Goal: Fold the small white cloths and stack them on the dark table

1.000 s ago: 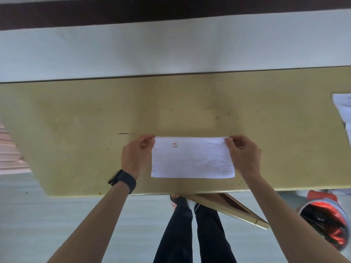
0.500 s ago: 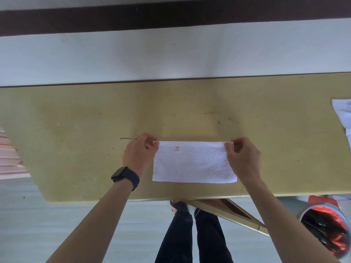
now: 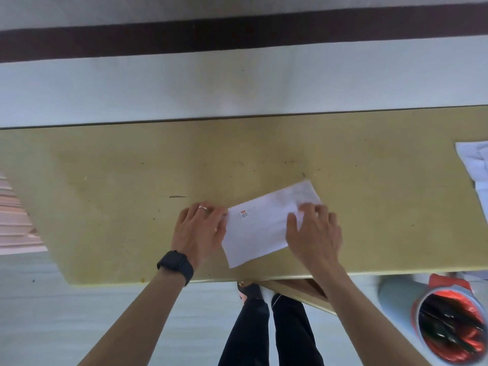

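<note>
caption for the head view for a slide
Left hand and right hand touch a folded white cloth lying askew on the yellowish table.

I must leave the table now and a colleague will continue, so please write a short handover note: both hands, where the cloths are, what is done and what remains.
The left hand is open, with its fingers flat on the left end of the folded white cloth.
The right hand is open, with its fingers spread on the right end; it is slightly blurred.
The cloth lies tilted near the front edge of the yellowish table, small red label facing up.
The other white cloth lies at the table's right end, cut off by the frame.
Done: this cloth is folded into a long rectangle.
Left: probably one more fold, then stacking.
</note>
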Demonstrator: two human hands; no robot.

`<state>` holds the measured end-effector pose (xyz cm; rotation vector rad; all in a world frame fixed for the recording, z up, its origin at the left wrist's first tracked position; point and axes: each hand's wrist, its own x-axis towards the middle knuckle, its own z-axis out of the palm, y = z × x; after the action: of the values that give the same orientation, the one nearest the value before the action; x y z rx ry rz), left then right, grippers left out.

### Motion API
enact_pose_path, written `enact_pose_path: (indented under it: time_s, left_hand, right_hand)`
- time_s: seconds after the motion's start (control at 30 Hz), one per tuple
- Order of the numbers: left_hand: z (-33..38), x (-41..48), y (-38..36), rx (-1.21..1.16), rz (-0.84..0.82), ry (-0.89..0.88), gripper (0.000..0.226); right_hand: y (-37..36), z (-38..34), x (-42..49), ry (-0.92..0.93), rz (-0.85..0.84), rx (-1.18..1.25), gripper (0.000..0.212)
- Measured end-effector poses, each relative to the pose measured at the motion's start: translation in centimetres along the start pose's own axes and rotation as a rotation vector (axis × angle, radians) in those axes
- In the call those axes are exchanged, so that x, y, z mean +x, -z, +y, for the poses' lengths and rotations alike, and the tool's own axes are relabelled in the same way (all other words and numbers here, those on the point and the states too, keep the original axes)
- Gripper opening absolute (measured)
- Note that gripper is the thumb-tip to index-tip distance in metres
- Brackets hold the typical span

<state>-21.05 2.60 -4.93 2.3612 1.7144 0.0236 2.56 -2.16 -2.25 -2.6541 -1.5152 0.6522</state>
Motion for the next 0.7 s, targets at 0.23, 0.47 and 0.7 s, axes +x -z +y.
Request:
enact_pose_path:
  time_s: [0.23, 0.47, 0.7]
  left_hand:
    - [4.1, -5.1, -1.1, -0.006, -0.038, 0.007, 0.021]
    - [4.3, -5.6, -2.4, -0.066, 0.03, -0.302, 0.051]
    - [2.1, -8.1, -4.2, 0.015, 0.083, -0.632, 0.029]
  right_hand:
    - [-0.6, -3.9, 7.3, 0.46, -0.042, -0.204, 0.052]
    - [-2.4, 1.9, 0.4, 0.722, 0.184, 0.084, 0.054]
    - [-7.3, 9.7, -7.1, 0.922, 0.152, -0.08, 0.057]
